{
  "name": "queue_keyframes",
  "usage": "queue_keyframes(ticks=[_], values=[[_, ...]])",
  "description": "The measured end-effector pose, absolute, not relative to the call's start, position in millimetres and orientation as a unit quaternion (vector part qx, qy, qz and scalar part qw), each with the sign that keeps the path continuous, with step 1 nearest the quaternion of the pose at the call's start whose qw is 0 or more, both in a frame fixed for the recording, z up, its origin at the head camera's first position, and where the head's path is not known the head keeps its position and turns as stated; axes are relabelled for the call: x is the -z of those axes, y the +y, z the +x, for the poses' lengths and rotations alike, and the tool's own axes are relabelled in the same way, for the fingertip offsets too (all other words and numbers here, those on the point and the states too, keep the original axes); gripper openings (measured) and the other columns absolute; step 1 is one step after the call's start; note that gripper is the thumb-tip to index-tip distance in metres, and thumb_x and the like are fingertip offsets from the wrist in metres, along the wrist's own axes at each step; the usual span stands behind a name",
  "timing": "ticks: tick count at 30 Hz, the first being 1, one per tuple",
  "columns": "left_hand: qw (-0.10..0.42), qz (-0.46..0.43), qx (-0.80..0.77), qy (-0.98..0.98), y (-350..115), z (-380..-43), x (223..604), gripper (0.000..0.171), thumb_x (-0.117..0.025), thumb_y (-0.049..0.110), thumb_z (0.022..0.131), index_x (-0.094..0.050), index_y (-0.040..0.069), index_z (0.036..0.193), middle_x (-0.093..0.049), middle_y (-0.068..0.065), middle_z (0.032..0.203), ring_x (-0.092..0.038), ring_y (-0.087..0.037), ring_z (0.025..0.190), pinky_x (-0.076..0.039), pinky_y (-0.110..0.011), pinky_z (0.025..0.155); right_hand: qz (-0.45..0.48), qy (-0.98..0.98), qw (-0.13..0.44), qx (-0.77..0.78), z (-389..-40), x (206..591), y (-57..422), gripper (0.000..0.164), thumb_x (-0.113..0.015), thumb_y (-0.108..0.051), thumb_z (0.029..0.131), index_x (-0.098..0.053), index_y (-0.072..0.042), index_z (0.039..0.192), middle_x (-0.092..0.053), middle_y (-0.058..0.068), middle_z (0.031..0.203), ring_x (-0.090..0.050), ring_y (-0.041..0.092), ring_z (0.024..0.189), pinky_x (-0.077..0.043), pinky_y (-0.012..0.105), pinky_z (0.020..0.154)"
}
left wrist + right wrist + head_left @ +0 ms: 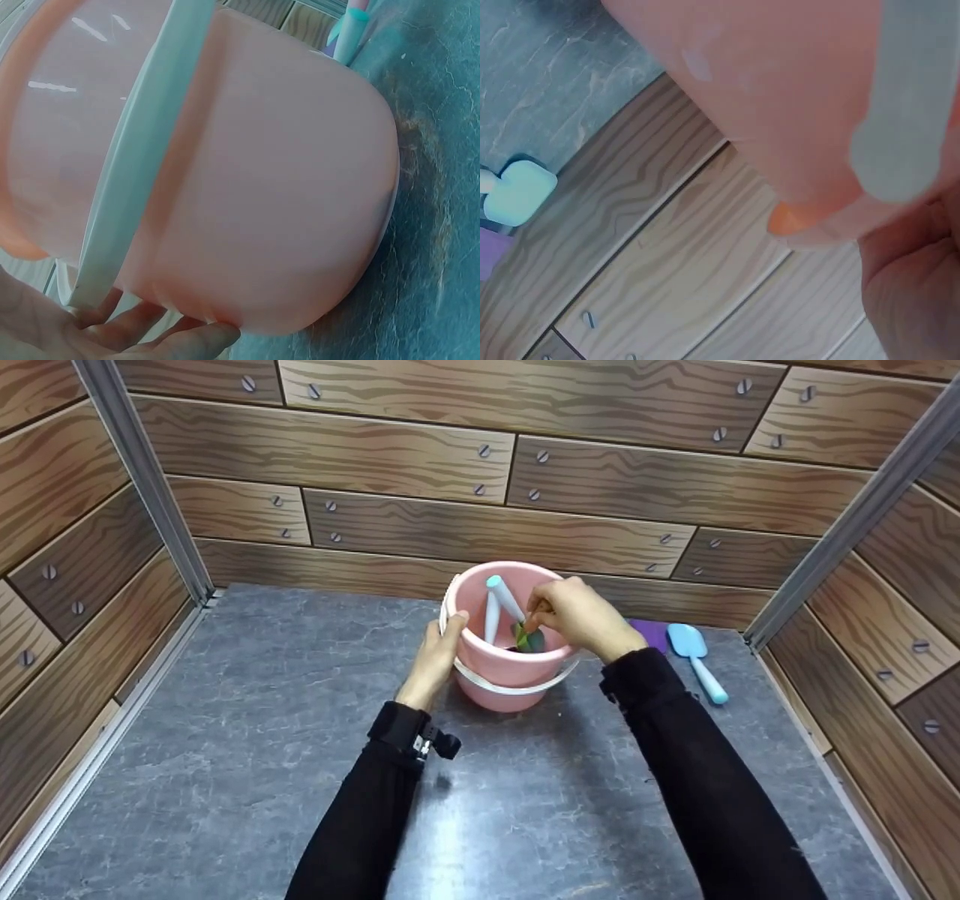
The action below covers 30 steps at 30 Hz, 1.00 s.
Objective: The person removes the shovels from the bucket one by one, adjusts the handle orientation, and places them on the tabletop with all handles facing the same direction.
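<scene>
A pink bucket (502, 697) with a white handle (517, 688) stands on the grey floor, tilted slightly. My left hand (435, 656) grips its left side, thumb over the rim, and fingers touch the outer wall in the left wrist view. Inside lean two pale blue tool handles (507, 598) with turquoise ends. My right hand (581, 611) reaches over the right rim with curled fingers, pinching a small green-and-yellow thing (522, 639) low in the bucket. Its kind is unclear. In the right wrist view the bucket wall hides the fingertips.
Right of the bucket lie a light blue toy shovel (697, 660) and a purple thing (651, 634), partly hidden behind my right wrist. Wood-patterned walls (420, 525) enclose the floor (262, 720) at the back and both sides, with metal posts (150, 472) in the corners.
</scene>
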<state>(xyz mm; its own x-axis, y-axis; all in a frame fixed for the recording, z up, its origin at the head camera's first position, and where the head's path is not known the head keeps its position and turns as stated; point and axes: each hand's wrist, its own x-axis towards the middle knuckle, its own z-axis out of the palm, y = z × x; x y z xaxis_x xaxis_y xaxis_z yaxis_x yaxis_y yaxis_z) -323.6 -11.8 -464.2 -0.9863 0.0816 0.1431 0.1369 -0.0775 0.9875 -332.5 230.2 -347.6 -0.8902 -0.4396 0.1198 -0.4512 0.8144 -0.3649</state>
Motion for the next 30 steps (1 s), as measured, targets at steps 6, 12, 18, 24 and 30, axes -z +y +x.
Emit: queue_keyframes(ticks=[6,12,18,24,30], values=[[0.0,-0.032,0.717,-0.696,-10.1,-320.3,463.3,0.065,-0.058,0.052,0.116,-0.061,-0.007,0.143,-0.07,-0.025,0.137,-0.068,-0.034,0.133,-0.053,-0.047,0.127,0.253,-0.948,0.061,-0.181,-324.4,337.9,233.2,0.012,-0.076,0.004,0.109,-0.082,0.009,0.119,-0.09,0.018,0.108,-0.086,0.038,0.111,-0.07,0.055,0.103],[-0.004,-0.028,0.72,-0.693,-9.9,-317.9,462.3,0.067,-0.058,0.052,0.116,-0.056,-0.007,0.15,-0.064,-0.033,0.151,-0.063,-0.04,0.144,-0.047,-0.053,0.135,0.253,-0.952,0.092,-0.149,-315.2,327.9,240.3,0.021,-0.071,0.009,0.108,-0.079,0.011,0.128,-0.087,0.022,0.118,-0.082,0.042,0.12,-0.069,0.056,0.106],[-0.003,-0.031,0.721,-0.693,-10.1,-318.5,462.6,0.068,-0.057,0.051,0.116,-0.056,-0.008,0.15,-0.065,-0.032,0.15,-0.064,-0.039,0.143,-0.048,-0.053,0.135,0.227,-0.96,0.125,-0.108,-306.5,321.1,248.6,0.019,-0.074,0.009,0.107,-0.081,0.009,0.125,-0.082,0.025,0.122,-0.081,0.045,0.119,-0.068,0.057,0.104],[0.003,-0.044,0.724,-0.688,-10.4,-320.7,464.3,0.062,-0.057,0.049,0.116,-0.063,-0.007,0.142,-0.071,-0.027,0.137,-0.069,-0.034,0.131,-0.053,-0.05,0.128,0.22,-0.956,0.132,-0.146,-298.5,316.8,255.1,0.02,-0.071,0.012,0.104,-0.08,0.01,0.122,-0.082,0.022,0.12,-0.082,0.042,0.118,-0.069,0.056,0.102],[0.005,-0.039,0.716,-0.696,-10.8,-320.7,463.5,0.062,-0.058,0.052,0.115,-0.065,-0.005,0.14,-0.071,-0.024,0.135,-0.068,-0.034,0.132,-0.053,-0.051,0.128,0.231,-0.946,0.138,-0.179,-289.0,311.9,259.6,0.023,-0.064,0.015,0.104,-0.078,0.009,0.121,-0.082,0.019,0.118,-0.085,0.039,0.114,-0.07,0.055,0.1]])
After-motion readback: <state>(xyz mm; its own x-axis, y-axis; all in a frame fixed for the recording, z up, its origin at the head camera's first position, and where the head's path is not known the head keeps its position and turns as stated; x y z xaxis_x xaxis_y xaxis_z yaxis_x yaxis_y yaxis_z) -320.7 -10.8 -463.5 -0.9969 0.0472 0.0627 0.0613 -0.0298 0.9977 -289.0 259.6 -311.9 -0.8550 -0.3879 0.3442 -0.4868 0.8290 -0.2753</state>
